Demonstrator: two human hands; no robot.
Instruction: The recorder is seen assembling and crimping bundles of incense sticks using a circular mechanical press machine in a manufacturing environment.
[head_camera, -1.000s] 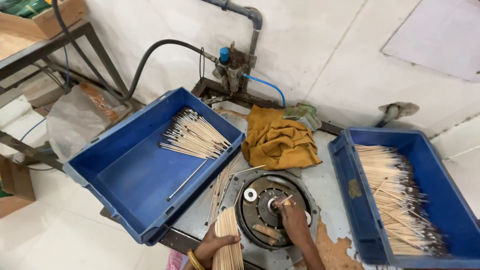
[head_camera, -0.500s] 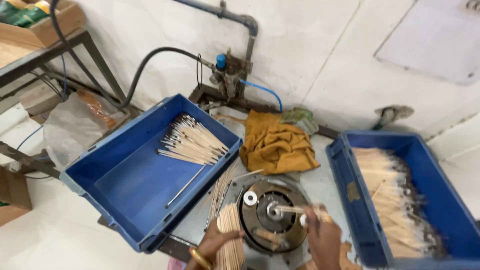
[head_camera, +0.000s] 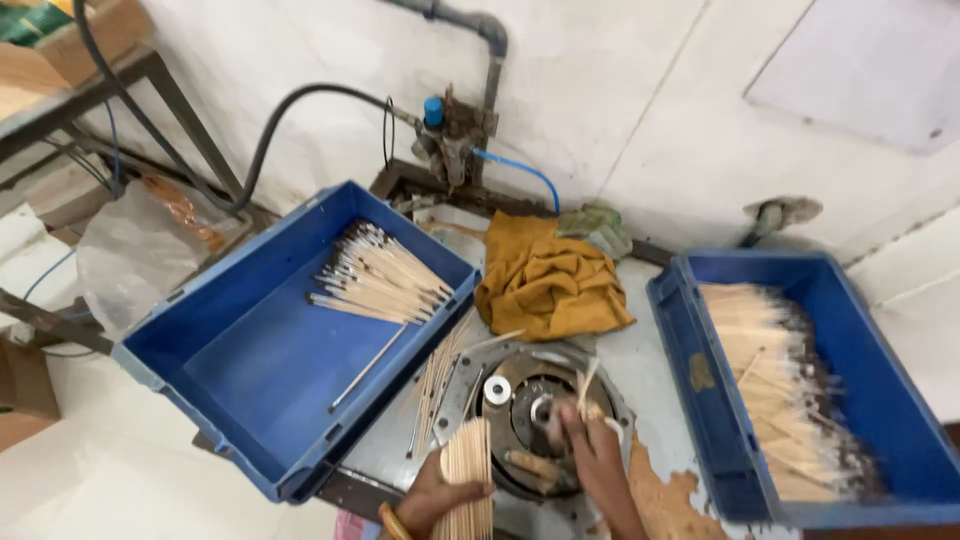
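Observation:
My left hand grips a thick bundle of thin wooden sticks upright at the bottom edge of the view. My right hand rests on the round metal machine head and pinches a few sticks that point up from its middle. Several loose sticks lie on the machine table to the left of the head.
A blue crate on the left holds a pile of finished sticks and one stray stick. A second blue crate on the right is full of sticks. A yellow cloth lies behind the machine. Hoses and a valve hang on the wall.
My right hand has come back from the right onto the machine head with a few sticks. The bundle in my left hand has stayed in place. The view has shifted slightly.

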